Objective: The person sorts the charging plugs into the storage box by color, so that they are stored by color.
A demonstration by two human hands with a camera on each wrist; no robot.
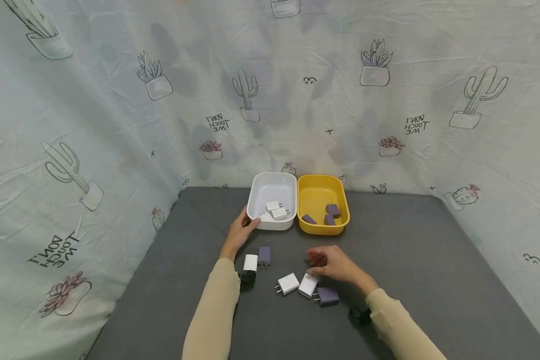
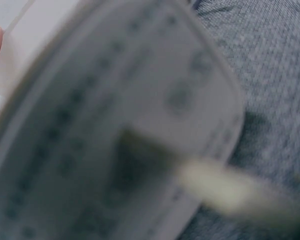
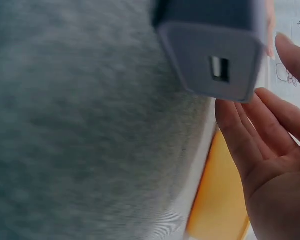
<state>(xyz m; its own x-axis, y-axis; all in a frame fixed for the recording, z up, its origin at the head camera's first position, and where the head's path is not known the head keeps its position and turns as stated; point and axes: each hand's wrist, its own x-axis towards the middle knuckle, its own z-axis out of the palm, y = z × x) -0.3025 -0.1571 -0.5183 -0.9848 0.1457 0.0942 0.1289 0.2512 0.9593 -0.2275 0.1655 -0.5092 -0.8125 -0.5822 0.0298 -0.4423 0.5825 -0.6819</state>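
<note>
My left hand [image 1: 239,231] holds the front left corner of a white plastic bin [image 1: 273,181], its thumb at the rim. Several white chargers [image 1: 279,214] lie inside. Just above a white wall charger [image 1: 307,286], my right hand [image 1: 335,262] hovers with relaxed, slightly bent fingers and nothing in them. Another white charger [image 1: 288,284] and a purple charger [image 1: 328,296] flank it. In the right wrist view a purple charger [image 3: 215,65] shows its USB port close up. By the left wrist lie a white charger [image 1: 250,263], its printed face [image 2: 190,95] blurred, and a purple charger [image 1: 264,255].
A yellow bin [image 1: 320,181] with several purple chargers [image 1: 333,211] stands against the white bin's right side. Both sit near the back of the dark grey table [image 1: 432,280]. A cactus-print curtain [image 1: 297,100] hangs behind and at the sides.
</note>
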